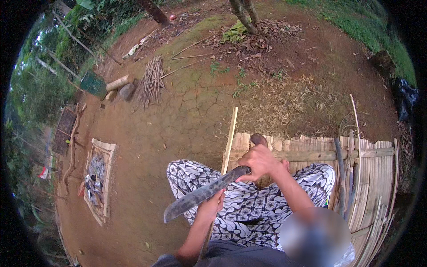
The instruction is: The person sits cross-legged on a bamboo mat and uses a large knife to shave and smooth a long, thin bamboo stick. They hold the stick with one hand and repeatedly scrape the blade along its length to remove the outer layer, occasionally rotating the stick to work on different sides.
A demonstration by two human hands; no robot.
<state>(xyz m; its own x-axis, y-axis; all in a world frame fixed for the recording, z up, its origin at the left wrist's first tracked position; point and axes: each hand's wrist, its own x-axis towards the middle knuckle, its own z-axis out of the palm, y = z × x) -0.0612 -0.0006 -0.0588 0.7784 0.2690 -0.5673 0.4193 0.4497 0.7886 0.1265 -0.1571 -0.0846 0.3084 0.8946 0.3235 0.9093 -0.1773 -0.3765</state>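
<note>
My right hand point(258, 161) is closed round the dark, curved handle point(259, 139) of a machete, whose broad grey blade point(200, 194) points down to the left. A long, pale bamboo strip point(231, 138) stands up past the blade and runs down between my knees. My left hand point(215, 204) is closed round this strip below the blade, its fingers partly hidden by the blade. The blade crosses in front of the strip; whether it touches it I cannot tell. My patterned black-and-white trousers point(253, 213) are under both hands.
A slatted bamboo platform point(307, 155) extends to my right, with thin sticks on it. Curled shavings point(293, 102) cover the soil ahead. At left lies a wood-framed pit point(109, 178) with ash and litter. Further off are a stick bundle point(153, 80), a stone point(127, 92) and a tree point(242, 15).
</note>
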